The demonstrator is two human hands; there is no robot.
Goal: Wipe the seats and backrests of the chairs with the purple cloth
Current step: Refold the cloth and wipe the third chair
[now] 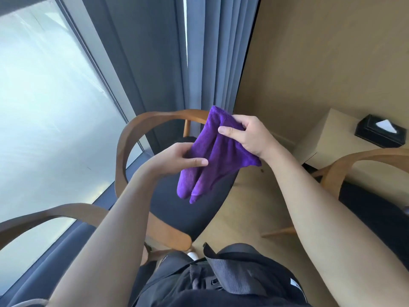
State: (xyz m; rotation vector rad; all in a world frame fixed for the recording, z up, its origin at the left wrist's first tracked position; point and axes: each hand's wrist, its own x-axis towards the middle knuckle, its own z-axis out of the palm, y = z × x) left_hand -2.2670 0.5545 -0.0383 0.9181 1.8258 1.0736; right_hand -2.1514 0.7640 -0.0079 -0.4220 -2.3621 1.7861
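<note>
Head view: I log purple cloth, bunched, above chair seat; left grip pinches its side, right grip clasps its top. Risk, I judge: a loose pinch drops it.

Three chairs: centre chair, lower-left chair, right-edge chair. One purple cloth. Two hands: left hand, right hand. One tissue box. One table.

Bright daylight from window, glare; wide-angle edge distortion.
</note>
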